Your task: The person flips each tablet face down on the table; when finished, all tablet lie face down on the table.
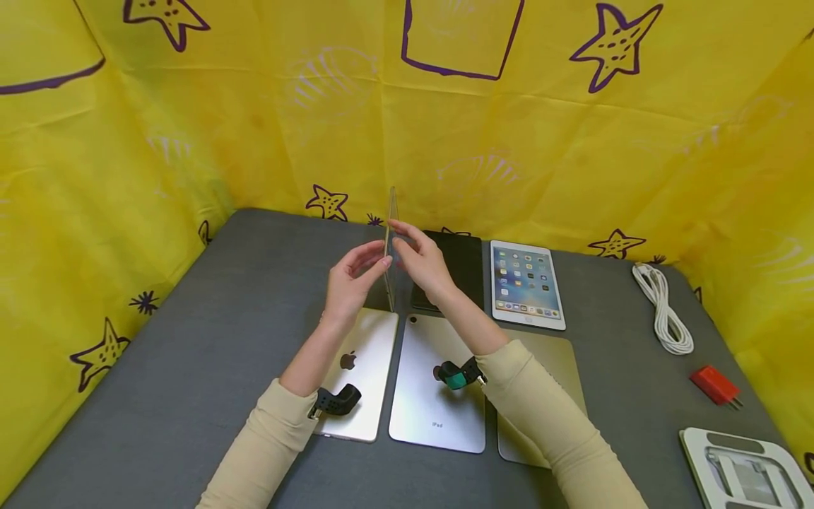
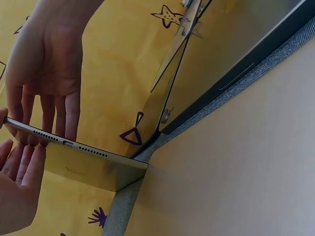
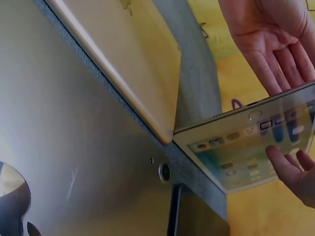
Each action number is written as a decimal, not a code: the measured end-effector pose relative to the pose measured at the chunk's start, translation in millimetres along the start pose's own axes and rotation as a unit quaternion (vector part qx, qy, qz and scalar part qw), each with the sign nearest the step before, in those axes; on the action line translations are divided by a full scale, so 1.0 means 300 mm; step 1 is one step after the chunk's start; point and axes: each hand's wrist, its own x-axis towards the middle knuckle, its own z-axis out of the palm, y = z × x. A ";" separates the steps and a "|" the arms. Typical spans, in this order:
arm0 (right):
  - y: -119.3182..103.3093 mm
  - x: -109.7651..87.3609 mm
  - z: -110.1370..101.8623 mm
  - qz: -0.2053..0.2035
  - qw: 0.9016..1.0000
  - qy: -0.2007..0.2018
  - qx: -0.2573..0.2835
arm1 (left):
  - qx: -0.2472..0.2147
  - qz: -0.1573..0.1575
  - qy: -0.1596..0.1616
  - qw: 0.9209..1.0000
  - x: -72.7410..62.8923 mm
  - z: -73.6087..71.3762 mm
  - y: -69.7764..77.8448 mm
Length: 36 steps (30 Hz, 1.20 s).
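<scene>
A tablet [image 1: 389,276] stands upright on edge at the back of the table, between both hands. Its lit screen [image 3: 234,147] faces the right hand, and its speaker-and-port edge shows in the left wrist view. My left hand [image 1: 346,286] holds it from the back side, thumb near its edge. The right hand [image 1: 422,265] holds it from the screen side, fingertips against the glass; its thumb's contact cannot be made out. Just below lie a gold-backed tablet [image 1: 365,375] and a silver tablet [image 1: 439,410], both face down.
Another gold tablet [image 1: 562,364] lies partly under the right sleeve. Behind are a dark tablet [image 1: 467,265] and a white tablet with its screen lit [image 1: 526,284]. At right lie a coiled white cable [image 1: 664,314], a red plug adapter [image 1: 715,385] and a white folding stand [image 1: 696,452]. Yellow cloth surrounds the table.
</scene>
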 end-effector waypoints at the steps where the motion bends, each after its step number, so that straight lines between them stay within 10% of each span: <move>1: 0.002 0.003 -0.002 0.001 1.000 -0.001 -0.002 | -0.001 -0.004 0.000 1.000 -0.001 0.002 -0.001; 13: 0.018 -0.001 -0.029 0.007 0.999 -0.003 -0.037 | 0.008 -0.120 -0.044 0.992 0.007 0.001 -0.024; 23: 0.023 -0.026 -0.061 0.030 0.999 0.012 0.025 | 0.007 -0.255 -0.114 0.960 0.010 -0.024 -0.067; 36: 0.064 -0.061 -0.127 0.046 0.992 0.059 0.100 | -0.044 -0.273 -0.132 0.952 0.017 -0.035 -0.103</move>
